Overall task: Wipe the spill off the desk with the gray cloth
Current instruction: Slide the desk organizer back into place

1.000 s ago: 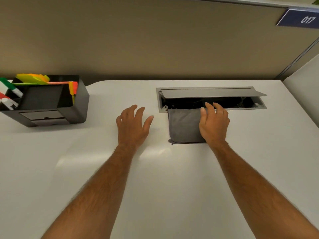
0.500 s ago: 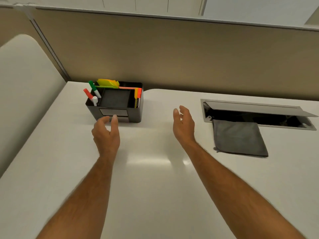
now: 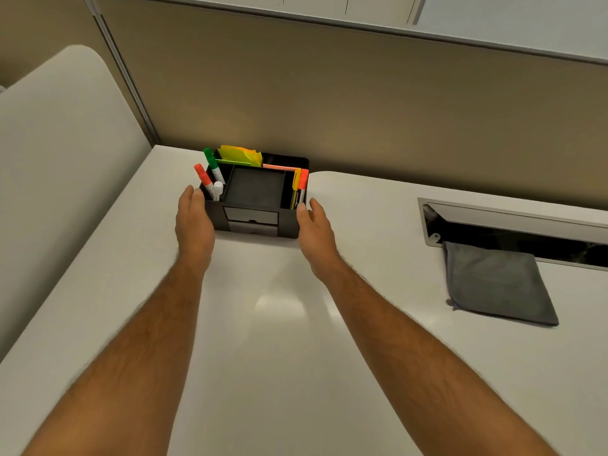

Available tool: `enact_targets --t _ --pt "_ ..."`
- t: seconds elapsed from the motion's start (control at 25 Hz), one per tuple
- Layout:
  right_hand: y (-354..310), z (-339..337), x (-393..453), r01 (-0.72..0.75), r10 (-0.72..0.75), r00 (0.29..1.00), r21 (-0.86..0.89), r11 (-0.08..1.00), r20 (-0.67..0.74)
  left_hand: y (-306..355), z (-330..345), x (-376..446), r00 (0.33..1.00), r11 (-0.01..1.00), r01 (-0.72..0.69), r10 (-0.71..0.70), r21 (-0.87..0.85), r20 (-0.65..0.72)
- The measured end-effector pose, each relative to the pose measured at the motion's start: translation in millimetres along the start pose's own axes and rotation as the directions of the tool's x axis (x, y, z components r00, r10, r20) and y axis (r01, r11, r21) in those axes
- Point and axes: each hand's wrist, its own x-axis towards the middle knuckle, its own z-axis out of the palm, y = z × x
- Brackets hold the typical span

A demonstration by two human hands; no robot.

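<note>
Both hands have left the gray cloth (image 3: 496, 284), which lies flat at the frame's right. The left hand (image 3: 194, 225) and right hand (image 3: 314, 230) now flank the black organizer (image 3: 253, 205) at centre, each grip wide and empty. Probably clearing the bench (image 3: 279, 340) first; no spill shows.

Both hands have left the cloth (image 3: 496, 283) and gone left to the organizer (image 3: 255, 195): left hand (image 3: 194, 225) now at its left side, right hand (image 3: 314, 227) at its right side, palms facing in.
</note>
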Motion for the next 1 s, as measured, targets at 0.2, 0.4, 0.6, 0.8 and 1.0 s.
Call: enact_targets --t 0.2,0.4,0.6,0.8,1.0 --pt "-4 9 4 -0.005 0.008 1.000 0.105 0.994 -0.030 0 5 5 0.999 0.997 -0.042 0.042 0.065 0.012" --pt "-6 2 1 -0.064 0.077 0.994 0.150 0.987 -0.077 -2 13 -4 0.998 0.996 -0.039 0.043 0.084 -0.041" --pt "0 -40 -3 -0.077 0.100 0.987 0.174 0.982 -0.125 7 40 -33 0.996 0.990 -0.088 0.086 0.106 0.023" --pt "11 -106 -8 -0.064 0.099 0.975 0.175 0.983 -0.200 7 85 -80 0.989 0.991 -0.097 0.086 0.095 0.117" --pt "34 -154 -13 -0.089 0.143 0.956 0.213 0.973 -0.255 -1 122 -115 0.977 0.987 -0.110 0.086 0.116 0.193"
